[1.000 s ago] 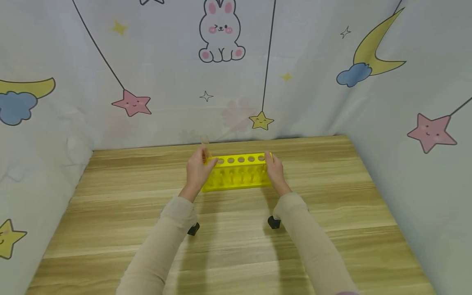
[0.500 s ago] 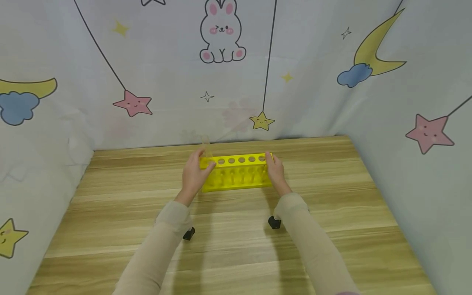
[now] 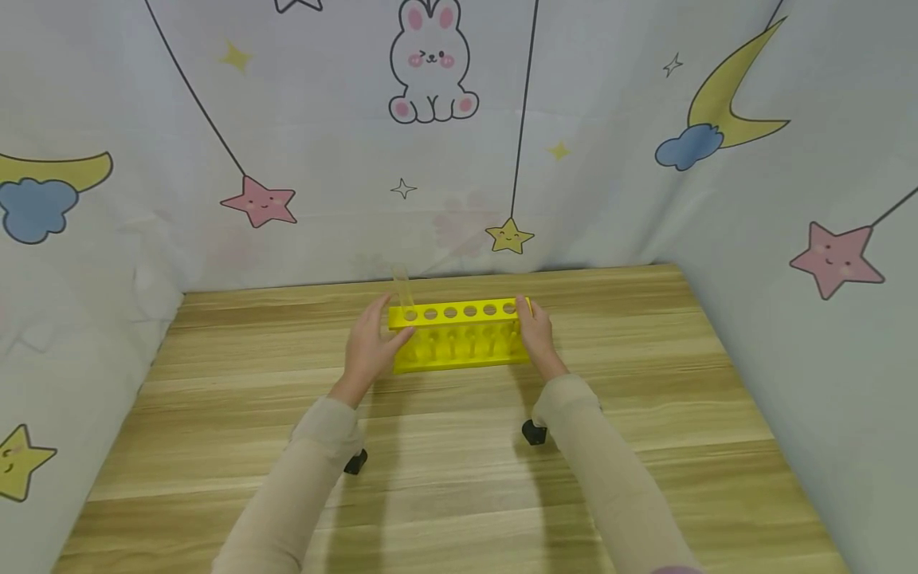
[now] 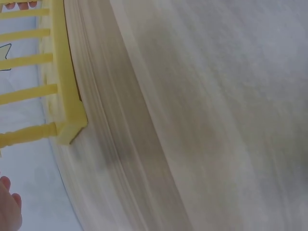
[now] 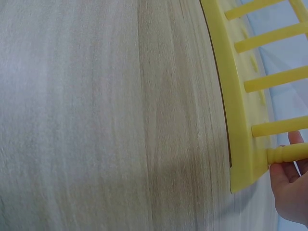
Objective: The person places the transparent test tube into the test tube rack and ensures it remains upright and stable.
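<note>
A yellow test tube rack [image 3: 462, 323] with a row of round holes stands on the wooden table. At its leftmost hole a clear test tube [image 3: 403, 288] stands up, tilted slightly left. My left hand [image 3: 367, 347] is beside the rack's left end, thumb and fingers spread, holding nothing; part of this hand [image 4: 8, 207] shows at the lower left of the left wrist view. With my right hand [image 3: 536, 335] I grip the rack's right end. In the right wrist view, fingers of that hand [image 5: 291, 192] curl around the turned end post [image 5: 288, 153].
The wooden table [image 3: 459, 478] meets a white printed curtain [image 3: 323, 119] at its back edge, and more curtain runs along both sides. Black wrist camera pieces [image 3: 534, 432] hang below the sleeves.
My left hand has let go of the test tube and drawn back to the left and down, fingers spreading. The right hand and the rack have stayed put.
</note>
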Available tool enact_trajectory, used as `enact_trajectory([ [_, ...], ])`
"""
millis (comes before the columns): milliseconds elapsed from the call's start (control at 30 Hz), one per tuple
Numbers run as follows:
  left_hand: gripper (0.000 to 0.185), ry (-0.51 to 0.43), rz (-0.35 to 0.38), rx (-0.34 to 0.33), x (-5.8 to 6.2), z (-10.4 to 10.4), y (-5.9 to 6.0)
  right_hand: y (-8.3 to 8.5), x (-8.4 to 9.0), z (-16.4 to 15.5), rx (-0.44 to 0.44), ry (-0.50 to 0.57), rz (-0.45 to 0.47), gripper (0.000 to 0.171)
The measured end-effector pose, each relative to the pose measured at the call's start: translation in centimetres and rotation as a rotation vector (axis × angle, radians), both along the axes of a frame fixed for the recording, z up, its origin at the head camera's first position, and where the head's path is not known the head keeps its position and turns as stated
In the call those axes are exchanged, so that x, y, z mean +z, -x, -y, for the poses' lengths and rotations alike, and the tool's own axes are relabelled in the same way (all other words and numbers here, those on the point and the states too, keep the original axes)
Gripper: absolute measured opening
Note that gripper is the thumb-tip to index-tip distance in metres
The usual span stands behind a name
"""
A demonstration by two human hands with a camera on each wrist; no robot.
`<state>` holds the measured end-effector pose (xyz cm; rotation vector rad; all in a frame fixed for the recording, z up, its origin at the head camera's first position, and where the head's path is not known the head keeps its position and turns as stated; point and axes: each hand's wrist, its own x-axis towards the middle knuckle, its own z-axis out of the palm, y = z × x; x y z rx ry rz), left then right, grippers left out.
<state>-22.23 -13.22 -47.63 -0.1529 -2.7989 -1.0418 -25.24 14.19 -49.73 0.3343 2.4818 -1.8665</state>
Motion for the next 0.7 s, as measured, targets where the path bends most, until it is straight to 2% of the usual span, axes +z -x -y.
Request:
enact_trajectory([
  [200, 0.073, 0.015, 0.03, 0.011, -0.5, 1.0, -0.3, -0.1, 0.2, 0.0, 0.017, 0.013, 0.022, 0.052],
  [700, 0.073, 0.057, 0.065, 0.028, -0.7, 3.0, -1.1, 0.1, 0.2, -0.1, 0.019, -0.003, 0.049, 0.052],
])
